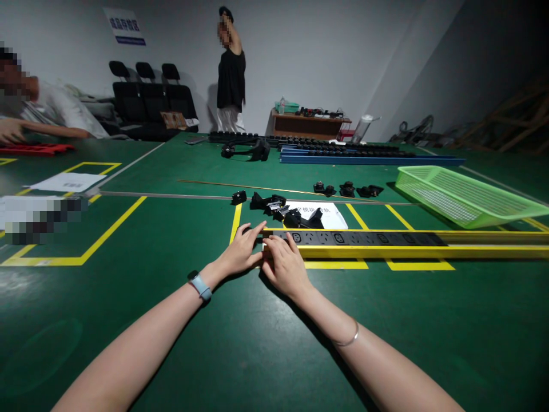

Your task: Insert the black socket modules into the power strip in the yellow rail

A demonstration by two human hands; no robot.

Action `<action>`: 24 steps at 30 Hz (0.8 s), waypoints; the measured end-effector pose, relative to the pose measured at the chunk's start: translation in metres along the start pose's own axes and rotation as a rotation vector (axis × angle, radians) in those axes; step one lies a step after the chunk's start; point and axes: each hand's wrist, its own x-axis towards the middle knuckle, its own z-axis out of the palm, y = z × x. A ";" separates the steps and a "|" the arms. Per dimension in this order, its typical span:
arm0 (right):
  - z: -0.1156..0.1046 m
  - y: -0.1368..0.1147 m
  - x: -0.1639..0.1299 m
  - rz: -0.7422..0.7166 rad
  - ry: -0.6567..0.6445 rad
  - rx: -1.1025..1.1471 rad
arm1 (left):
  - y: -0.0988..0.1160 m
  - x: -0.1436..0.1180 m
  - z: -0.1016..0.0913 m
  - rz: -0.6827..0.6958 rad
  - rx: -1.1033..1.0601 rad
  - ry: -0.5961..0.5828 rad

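Observation:
A long yellow power strip (364,250) lies across the table to my right, with black socket modules (351,238) set in its channel. My left hand (241,250) is at its left end, index finger along the far edge and thumb by the near edge, gripping that end. Over the near edge, my right hand (285,268) has its fingers bent onto the first black module, just beside the left hand. The fingers of both hands partly hide the strip's end. Several small black modules (295,216) lie loose behind it, some on a white printed sheet (337,216).
At the right stands a green plastic basket (463,197). A thin brass-coloured rod (240,185) and blue rails (369,156) lie farther back. Papers (71,182) are on the left. One person (64,109) works at the far left; another person (231,74) stands behind the table.

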 end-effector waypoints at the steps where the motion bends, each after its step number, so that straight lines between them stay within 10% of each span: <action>1: 0.000 0.000 0.000 0.002 0.001 0.001 | 0.000 0.000 0.000 -0.007 -0.004 -0.005; 24: -0.001 0.004 0.000 0.083 0.076 0.036 | 0.000 0.000 0.000 -0.017 -0.014 0.017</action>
